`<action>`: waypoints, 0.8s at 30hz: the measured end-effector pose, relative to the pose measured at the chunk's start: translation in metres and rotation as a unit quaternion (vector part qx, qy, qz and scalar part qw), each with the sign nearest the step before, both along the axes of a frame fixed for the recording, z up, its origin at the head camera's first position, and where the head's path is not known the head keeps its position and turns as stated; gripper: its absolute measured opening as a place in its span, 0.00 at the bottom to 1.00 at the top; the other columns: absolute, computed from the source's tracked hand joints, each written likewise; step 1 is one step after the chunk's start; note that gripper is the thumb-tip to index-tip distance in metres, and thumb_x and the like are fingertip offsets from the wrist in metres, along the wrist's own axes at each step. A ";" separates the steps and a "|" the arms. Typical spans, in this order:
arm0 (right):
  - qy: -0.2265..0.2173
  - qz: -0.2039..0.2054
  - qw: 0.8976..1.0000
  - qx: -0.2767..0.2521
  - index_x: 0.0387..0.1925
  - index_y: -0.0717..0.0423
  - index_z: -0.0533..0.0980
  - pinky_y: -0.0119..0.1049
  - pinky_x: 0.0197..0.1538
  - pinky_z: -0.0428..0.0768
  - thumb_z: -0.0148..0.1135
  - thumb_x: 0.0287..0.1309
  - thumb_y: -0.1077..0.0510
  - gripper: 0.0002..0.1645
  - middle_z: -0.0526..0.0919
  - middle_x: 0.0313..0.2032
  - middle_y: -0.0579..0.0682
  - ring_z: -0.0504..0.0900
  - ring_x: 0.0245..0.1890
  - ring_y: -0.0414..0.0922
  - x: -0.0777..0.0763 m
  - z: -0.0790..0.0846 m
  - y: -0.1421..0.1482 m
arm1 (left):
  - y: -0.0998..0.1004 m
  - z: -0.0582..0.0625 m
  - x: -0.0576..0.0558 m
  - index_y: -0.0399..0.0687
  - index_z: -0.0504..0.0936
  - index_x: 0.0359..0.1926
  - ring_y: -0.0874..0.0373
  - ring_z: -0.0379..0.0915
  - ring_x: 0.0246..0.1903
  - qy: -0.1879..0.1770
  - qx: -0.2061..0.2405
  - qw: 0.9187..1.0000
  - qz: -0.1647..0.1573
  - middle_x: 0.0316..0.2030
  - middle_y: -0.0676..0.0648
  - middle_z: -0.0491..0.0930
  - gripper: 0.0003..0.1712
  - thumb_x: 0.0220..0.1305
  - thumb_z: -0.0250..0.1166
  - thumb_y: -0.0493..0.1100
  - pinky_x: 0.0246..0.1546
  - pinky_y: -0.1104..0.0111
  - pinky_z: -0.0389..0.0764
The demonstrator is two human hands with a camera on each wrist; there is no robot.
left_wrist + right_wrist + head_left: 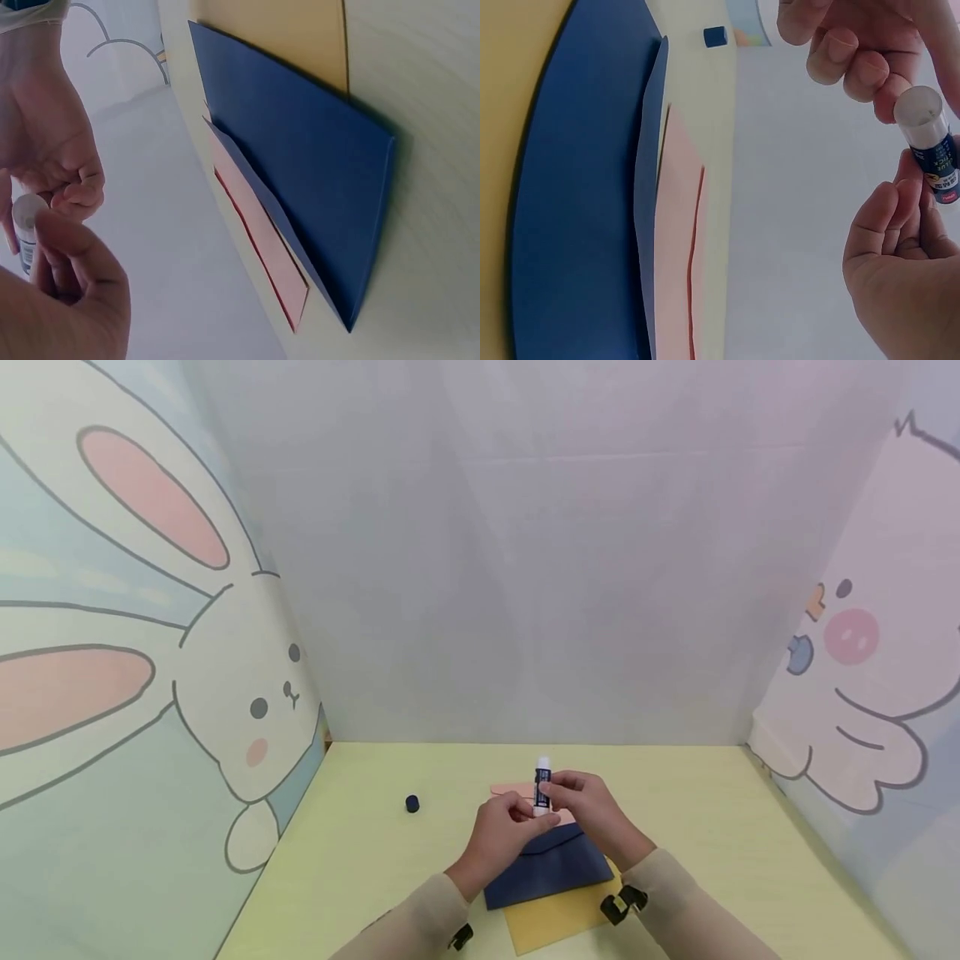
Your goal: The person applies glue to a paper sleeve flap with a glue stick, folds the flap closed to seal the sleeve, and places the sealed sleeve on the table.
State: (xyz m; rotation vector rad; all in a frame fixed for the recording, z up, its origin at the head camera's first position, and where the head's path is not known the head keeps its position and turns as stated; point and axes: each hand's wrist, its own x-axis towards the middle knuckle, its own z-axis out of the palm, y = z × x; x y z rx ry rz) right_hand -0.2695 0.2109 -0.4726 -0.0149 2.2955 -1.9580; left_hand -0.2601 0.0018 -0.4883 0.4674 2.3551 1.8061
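Observation:
A glue stick [542,787] with a dark blue label stands upright between the two hands, its cap off and its white end upward. My right hand [588,802] pinches the barrel between thumb and fingers. At the bottom, my left hand [506,831] has thumb and fingers at the white base. In the right wrist view the round base of the glue stick [919,109] faces the camera. Below the hands lies a dark blue envelope [551,868] with its flap slightly raised, partly over a pink envelope [512,789] and a yellow envelope [551,921].
The dark blue cap [412,804] rests on the pale yellow table [360,860], left of the envelopes. A grey-white wall [525,610] rises behind the table. Side panels carry a rabbit drawing [232,693] and another cartoon animal [862,693].

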 end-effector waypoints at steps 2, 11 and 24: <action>0.002 -0.004 1.000 0.006 0.58 0.65 0.87 0.45 0.63 0.82 0.72 0.85 0.50 0.20 0.92 0.48 0.51 0.84 0.50 0.49 0.000 0.001 -0.002 | 0.001 0.002 0.002 0.46 0.87 0.39 0.68 0.76 0.29 0.021 -0.006 1.000 0.014 0.33 0.52 0.87 0.19 0.73 0.86 0.52 0.34 0.72 0.77; 0.014 0.003 1.000 0.005 0.60 0.66 0.87 0.48 0.64 0.84 0.70 0.87 0.49 0.22 0.92 0.48 0.52 0.86 0.49 0.48 0.000 0.000 -0.002 | 0.004 -0.020 -0.007 0.50 0.87 0.35 0.64 0.73 0.25 0.076 0.031 0.997 0.004 0.28 0.52 0.85 0.25 0.77 0.81 0.63 0.29 0.70 0.73; 0.012 0.018 1.000 -0.016 0.66 0.69 0.85 0.44 0.65 0.81 0.68 0.89 0.52 0.23 0.91 0.46 0.45 0.84 0.49 0.47 0.000 0.005 0.002 | 0.004 -0.001 0.000 0.35 0.91 0.62 0.59 0.81 0.38 -0.184 0.143 0.970 -0.072 0.40 0.50 0.87 0.20 0.96 0.59 0.46 0.34 0.71 0.79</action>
